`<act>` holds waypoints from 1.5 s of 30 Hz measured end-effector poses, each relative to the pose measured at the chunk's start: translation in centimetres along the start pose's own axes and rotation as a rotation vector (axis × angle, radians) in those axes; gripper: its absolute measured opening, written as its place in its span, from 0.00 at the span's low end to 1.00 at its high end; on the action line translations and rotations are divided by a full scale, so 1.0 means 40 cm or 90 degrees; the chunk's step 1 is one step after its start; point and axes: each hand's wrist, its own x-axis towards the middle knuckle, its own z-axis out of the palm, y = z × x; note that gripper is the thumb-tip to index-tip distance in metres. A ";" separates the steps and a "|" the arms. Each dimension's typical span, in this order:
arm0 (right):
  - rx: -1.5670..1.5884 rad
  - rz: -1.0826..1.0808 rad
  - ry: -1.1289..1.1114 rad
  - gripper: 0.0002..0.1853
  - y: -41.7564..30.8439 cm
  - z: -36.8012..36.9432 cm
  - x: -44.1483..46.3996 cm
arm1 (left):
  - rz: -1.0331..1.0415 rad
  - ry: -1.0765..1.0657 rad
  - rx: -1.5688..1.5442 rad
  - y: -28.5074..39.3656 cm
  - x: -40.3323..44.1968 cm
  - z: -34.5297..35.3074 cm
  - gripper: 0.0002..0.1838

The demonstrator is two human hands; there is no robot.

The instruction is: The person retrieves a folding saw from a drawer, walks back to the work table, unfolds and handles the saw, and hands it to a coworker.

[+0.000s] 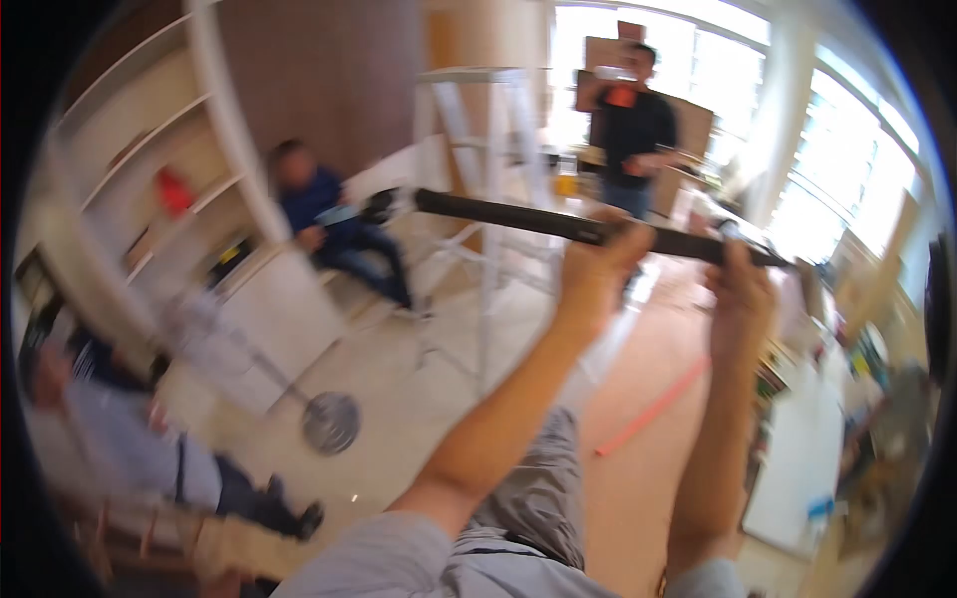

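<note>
A long black pole (498, 213) is held up in front of me, nearly level, its right end slightly lower. My left hand (604, 257) is wrapped around it right of the middle, next to a visible joint in the tube. Nearer the narrow right end, my right hand (740, 291) grips the pole with bent fingers. At the far left end is a dark, blurred piece whose shape I cannot make out. Motion blur softens the fingers, but both hands look closed on the pole.
A white stepladder (488, 130) stands ahead, behind the pole. Two people sit at the left; another stands by the windows. Shelving (150, 159) lines the left wall, near a stand with a round base (331, 424). A red strip (653, 407) lies on the floor. A white board (797, 468) is at right.
</note>
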 end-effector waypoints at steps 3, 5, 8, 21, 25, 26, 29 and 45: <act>0.124 0.033 -0.072 0.13 0.075 -0.008 -0.025 | 0.056 0.004 0.005 0.003 -0.043 -0.065 0.16; 0.153 0.058 -0.073 0.11 0.078 0.044 -0.066 | 0.050 0.025 0.060 0.026 -0.083 -0.102 0.17; 0.150 0.122 -0.096 0.11 0.110 0.060 -0.096 | 0.037 0.029 0.081 0.058 -0.121 -0.144 0.14; 0.225 0.249 -0.128 0.08 0.170 0.170 -0.210 | 0.103 0.160 0.183 0.144 -0.226 -0.258 0.08; 0.243 0.274 -0.158 0.08 0.184 0.183 -0.230 | 0.105 0.179 0.222 0.175 -0.250 -0.268 0.08; 0.233 0.283 -0.153 0.09 0.180 0.193 -0.236 | 0.093 0.177 0.219 0.182 -0.255 -0.268 0.08; 0.191 0.318 -0.143 0.12 0.168 0.208 -0.254 | 0.157 0.239 0.261 0.187 -0.261 -0.280 0.09; 0.027 0.250 -0.236 0.17 0.178 0.145 -0.393 | 0.182 0.195 0.242 0.175 -0.241 -0.304 0.04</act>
